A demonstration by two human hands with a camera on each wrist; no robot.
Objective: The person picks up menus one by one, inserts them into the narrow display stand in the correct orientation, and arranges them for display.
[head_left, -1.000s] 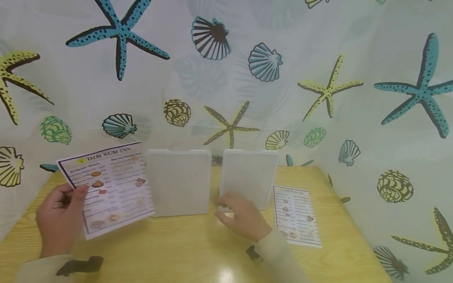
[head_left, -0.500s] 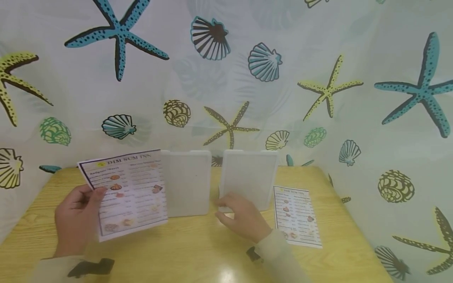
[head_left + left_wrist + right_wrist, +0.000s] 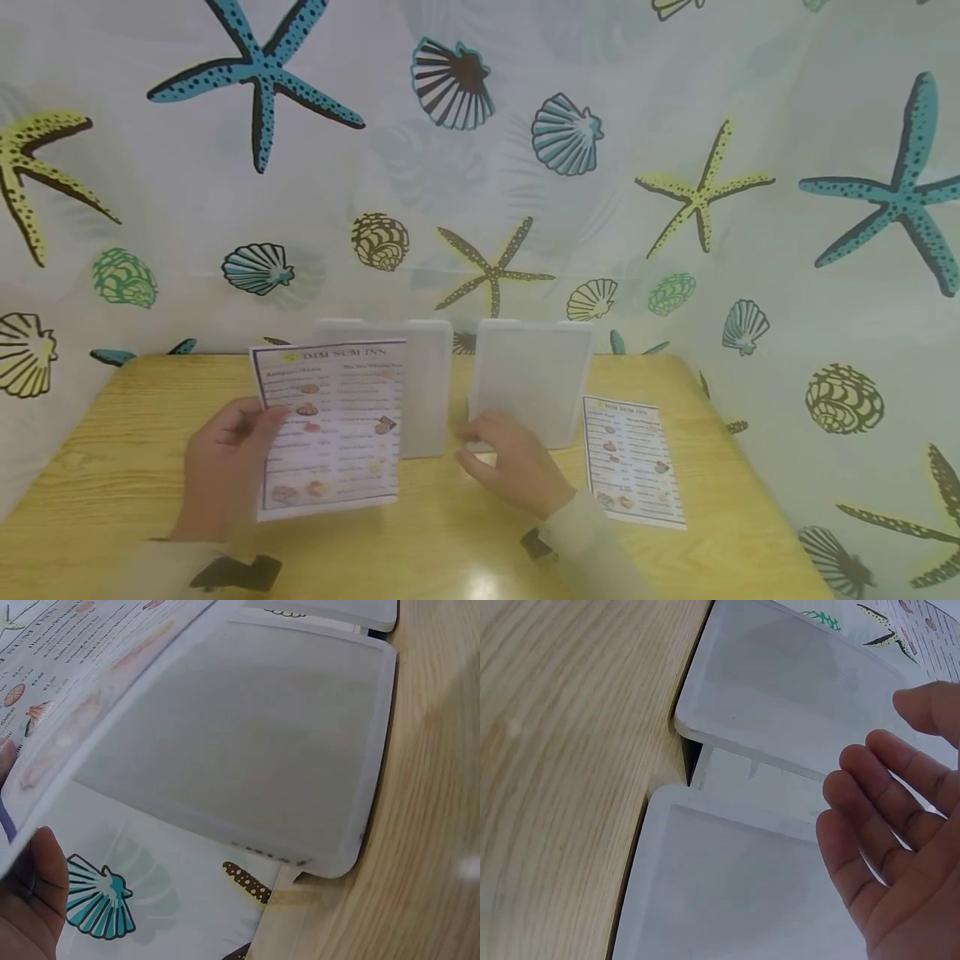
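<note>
Though the left hand (image 3: 227, 465), pinching a white rectangular paper menu (image 3: 332, 433), moved rightward, the right hand (image 3: 517, 467) stays lower-centre, fingers loosely bent.

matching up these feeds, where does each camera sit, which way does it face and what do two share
Head: on the person's head, facing forward and down at the table, left panel and right panel; left hand, right hand and sleeves show.
Left wrist: on that wrist, facing the held menu and left panel; part of the left hand shows.
Right wrist: on that wrist, facing both panels; part of the right hand shows.
Shared: both wrist views show both panels.
</note>
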